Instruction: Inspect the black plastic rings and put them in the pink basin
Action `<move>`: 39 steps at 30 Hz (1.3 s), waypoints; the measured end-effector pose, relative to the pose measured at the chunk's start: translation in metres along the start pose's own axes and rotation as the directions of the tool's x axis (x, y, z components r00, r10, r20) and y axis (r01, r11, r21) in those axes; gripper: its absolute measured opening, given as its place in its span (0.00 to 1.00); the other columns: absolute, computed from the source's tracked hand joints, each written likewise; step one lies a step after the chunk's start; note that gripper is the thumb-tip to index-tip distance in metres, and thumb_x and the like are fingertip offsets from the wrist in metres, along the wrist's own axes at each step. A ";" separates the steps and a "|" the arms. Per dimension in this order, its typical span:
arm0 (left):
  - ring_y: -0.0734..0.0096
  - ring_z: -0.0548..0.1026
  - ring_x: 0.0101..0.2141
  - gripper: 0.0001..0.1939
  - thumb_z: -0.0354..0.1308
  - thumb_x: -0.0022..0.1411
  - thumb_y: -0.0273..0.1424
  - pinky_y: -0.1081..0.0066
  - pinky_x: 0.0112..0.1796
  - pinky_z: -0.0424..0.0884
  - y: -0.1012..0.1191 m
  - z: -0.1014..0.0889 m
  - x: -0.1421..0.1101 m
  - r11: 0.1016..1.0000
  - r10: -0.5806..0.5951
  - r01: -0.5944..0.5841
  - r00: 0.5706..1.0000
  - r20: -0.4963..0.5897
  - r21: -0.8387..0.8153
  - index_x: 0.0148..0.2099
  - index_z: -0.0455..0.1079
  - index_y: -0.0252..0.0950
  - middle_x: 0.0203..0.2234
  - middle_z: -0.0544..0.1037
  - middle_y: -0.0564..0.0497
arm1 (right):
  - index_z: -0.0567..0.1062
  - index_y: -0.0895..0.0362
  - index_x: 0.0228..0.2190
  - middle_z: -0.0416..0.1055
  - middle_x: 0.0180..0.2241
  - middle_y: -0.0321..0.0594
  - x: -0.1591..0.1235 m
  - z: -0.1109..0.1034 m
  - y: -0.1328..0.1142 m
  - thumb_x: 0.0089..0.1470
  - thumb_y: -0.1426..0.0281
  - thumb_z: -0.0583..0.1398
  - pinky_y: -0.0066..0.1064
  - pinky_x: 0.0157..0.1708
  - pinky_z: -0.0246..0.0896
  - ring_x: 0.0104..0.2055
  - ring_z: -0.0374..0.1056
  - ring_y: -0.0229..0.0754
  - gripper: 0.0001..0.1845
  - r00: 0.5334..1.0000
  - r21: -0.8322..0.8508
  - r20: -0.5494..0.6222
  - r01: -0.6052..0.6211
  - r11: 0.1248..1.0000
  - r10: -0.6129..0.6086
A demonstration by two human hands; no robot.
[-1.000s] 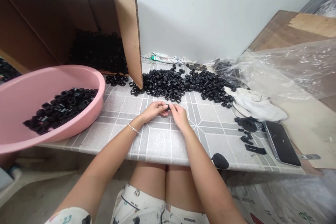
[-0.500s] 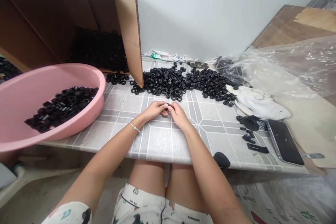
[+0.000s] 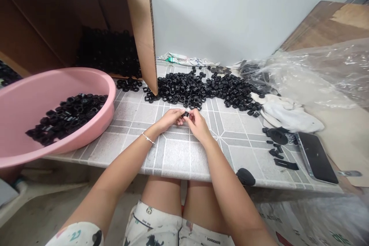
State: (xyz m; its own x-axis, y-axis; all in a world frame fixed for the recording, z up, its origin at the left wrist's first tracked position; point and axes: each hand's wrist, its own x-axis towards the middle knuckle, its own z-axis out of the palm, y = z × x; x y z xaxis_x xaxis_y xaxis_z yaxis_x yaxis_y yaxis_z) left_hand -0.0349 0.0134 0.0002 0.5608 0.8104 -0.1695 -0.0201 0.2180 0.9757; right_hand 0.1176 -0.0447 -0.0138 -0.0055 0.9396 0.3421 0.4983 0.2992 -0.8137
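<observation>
Between my fingertips is a small black ring-like part (image 3: 186, 114), partly covered by the fingers. My left hand (image 3: 172, 118) pinches it from the left, and my right hand (image 3: 197, 123) grips it from the right. Both hands are just above the checked tabletop, in front of a heap of loose black ring-like parts (image 3: 184, 89). A second heap of small black parts (image 3: 230, 88) joins it on the right. The exact shape of the held part is too small to make out.
A pink basin (image 3: 111, 103) with black parts in it overhangs the table's left front edge. Behind it a cardboard box (image 3: 141, 27) lies open with more parts. To the right are a white cloth (image 3: 291, 115), a phone (image 3: 317, 157), and clear plastic sheeting (image 3: 325, 69).
The fingers of my right hand have shifted and lifted slightly, and more of the black part now shows between the hands. My left hand has barely moved.
</observation>
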 end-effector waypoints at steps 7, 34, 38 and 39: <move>0.80 0.69 0.23 0.17 0.61 0.58 0.42 0.76 0.29 0.65 0.000 0.000 -0.001 1.000 0.019 -0.019 0.999 0.031 -0.012 0.34 0.67 0.32 0.24 0.72 0.52 | 0.68 0.53 0.22 0.64 0.19 0.36 -0.002 0.002 0.003 0.59 0.45 0.44 0.33 0.29 0.55 0.24 0.61 0.41 0.30 0.978 0.044 -0.052 -0.198 0.979 0.200; 0.72 0.77 0.35 0.17 0.67 0.53 0.30 0.60 0.50 0.67 -0.013 -0.007 0.003 0.950 0.134 -0.138 0.990 -0.033 -0.282 0.39 0.62 0.34 0.29 0.77 0.52 | 0.74 0.55 0.27 0.77 0.32 0.41 0.011 0.007 0.010 0.50 0.38 0.49 0.33 0.35 0.66 0.37 0.73 0.43 0.34 0.925 0.688 0.071 -0.317 0.653 0.374; 0.71 0.77 0.36 0.17 0.67 0.53 0.32 0.60 0.50 0.66 -0.016 -0.010 0.005 0.953 0.168 -0.168 0.986 -0.019 -0.254 0.39 0.62 0.34 0.32 0.77 0.50 | 0.70 0.55 0.19 0.77 0.32 0.45 0.010 0.005 0.008 0.51 0.37 0.44 0.35 0.36 0.67 0.39 0.73 0.46 0.37 0.922 0.700 0.052 -0.307 0.644 0.384; 0.71 0.77 0.36 0.17 0.67 0.53 0.32 0.60 0.50 0.66 -0.017 -0.010 0.005 0.955 0.173 -0.171 0.985 -0.012 -0.241 0.40 0.62 0.34 0.32 0.77 0.50 | 0.72 0.55 0.21 0.77 0.32 0.44 0.010 0.006 0.007 0.52 0.38 0.44 0.35 0.36 0.67 0.39 0.73 0.46 0.37 0.919 0.701 0.036 -0.303 0.646 0.393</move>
State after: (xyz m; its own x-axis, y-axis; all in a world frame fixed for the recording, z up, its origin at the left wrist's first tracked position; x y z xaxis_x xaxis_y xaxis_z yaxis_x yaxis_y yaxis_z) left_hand -0.0399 0.0192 -0.0184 0.5390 0.8423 0.0001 -0.3141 0.2009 0.9279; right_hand 0.1162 -0.0319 -0.0187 0.1594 0.9870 -0.0221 -0.2840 0.0244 -0.9585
